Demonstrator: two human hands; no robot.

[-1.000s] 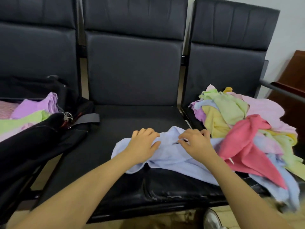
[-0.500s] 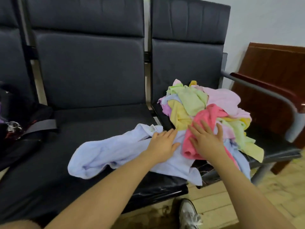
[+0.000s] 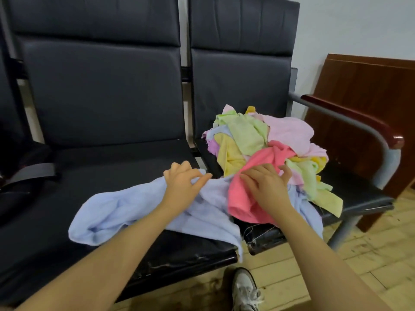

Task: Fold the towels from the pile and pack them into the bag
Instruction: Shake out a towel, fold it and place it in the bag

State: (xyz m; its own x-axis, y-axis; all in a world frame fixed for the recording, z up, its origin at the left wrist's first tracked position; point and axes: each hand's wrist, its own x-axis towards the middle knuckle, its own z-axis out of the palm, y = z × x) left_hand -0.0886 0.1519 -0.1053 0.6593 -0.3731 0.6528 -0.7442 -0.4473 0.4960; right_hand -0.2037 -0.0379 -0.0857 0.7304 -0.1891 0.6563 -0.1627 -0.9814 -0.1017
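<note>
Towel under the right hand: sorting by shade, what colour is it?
Coral pink towel, clearest in the head view.

I see my left grip (image 3: 182, 187) curled on a light blue towel (image 3: 125, 212) spread over the middle seat (image 3: 101, 167). My right grip (image 3: 267, 187) grasps a pink towel (image 3: 244, 198) at the near edge of the towel pile (image 3: 258, 140) on the right seat (image 3: 350, 189). A black bag (image 3: 20, 176) sits far left, a white shoe (image 3: 246, 290) on the floor.
</note>
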